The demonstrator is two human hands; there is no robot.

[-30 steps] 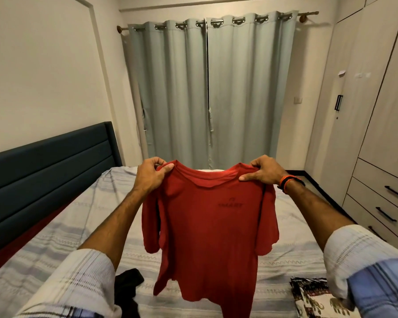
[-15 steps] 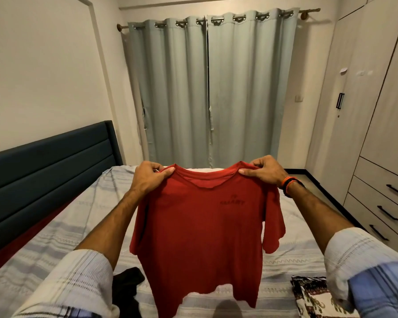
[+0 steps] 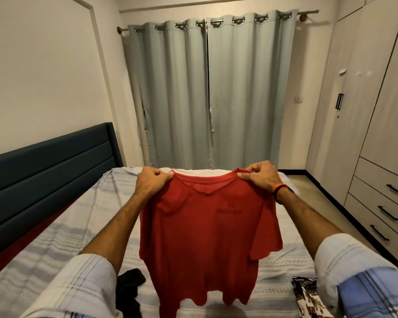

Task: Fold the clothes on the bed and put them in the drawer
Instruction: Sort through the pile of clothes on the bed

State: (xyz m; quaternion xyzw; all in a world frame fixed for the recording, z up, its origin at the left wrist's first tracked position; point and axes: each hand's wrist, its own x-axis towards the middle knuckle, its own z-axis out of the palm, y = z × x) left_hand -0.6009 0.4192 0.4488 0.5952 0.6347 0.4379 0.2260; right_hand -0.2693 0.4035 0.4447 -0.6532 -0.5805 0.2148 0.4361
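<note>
Nearest, at 7 o'clock, a black garment [image 3: 129, 288] lies on the bed [image 3: 55, 244], and at 5 o'clock a patterned cloth [image 3: 308, 297] sits at the bed's edge. Between them hangs the shirt [image 3: 207, 237], the thing in hand: red, short-sleeved, with a small dark print on the chest that is too faint to read. It is held up over the bed, its hem free just above the striped sheet, sleeves drooping at 9 and 3 o'clock.

It looks light and limp, thin enough that the neckline shows through; it will sag wherever it is not supported, so the shoulder seams, where it is now held, seem the right places to grip before laying it flat to fold.

The left hand [image 3: 151, 182] has its fingers curled tight on the left shoulder, the right hand [image 3: 260, 177] pinches the right shoulder likewise; the collar stretches between them.

Farther off, at 3 o'clock, stand closed drawers [image 3: 386, 198]; at 12 o'clock, grey curtains [image 3: 211, 92].
</note>
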